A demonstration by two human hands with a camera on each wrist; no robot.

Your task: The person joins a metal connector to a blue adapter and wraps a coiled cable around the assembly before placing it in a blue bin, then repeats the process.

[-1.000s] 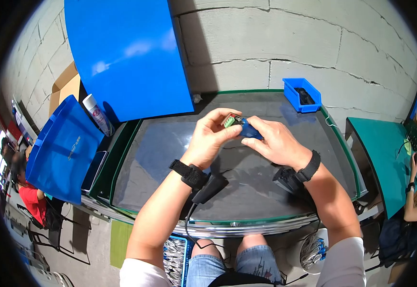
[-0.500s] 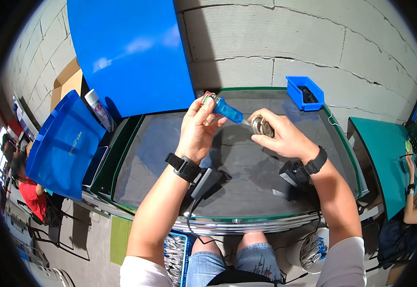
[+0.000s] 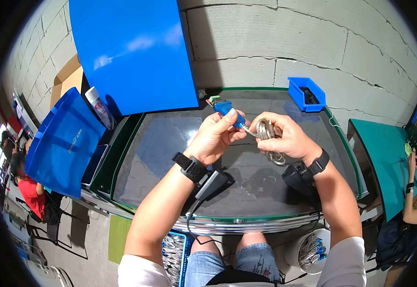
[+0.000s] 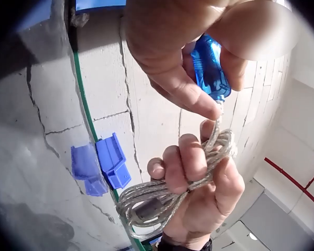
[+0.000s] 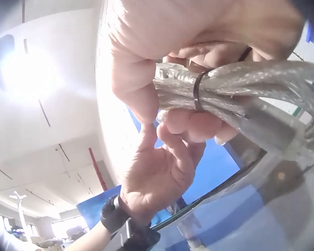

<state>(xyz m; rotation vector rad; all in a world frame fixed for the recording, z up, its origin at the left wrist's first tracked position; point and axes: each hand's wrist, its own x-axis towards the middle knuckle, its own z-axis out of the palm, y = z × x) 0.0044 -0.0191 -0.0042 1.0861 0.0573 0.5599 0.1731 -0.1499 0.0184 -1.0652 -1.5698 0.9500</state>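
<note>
From where I stand, the left hand [image 3: 213,138] pinches the translucent blue connector housing [image 3: 223,108] between thumb and fingers; the green terminal block [image 3: 214,99] projects beyond the fingertips. From the housing's opposite end — the end facing the right hand [image 3: 289,136] — a silver cable [image 4: 218,119] exits. The right hand grips the coiled length, bound by a black tie [image 5: 198,91] — above the dark tabletop [image 3: 256,193].
</note>
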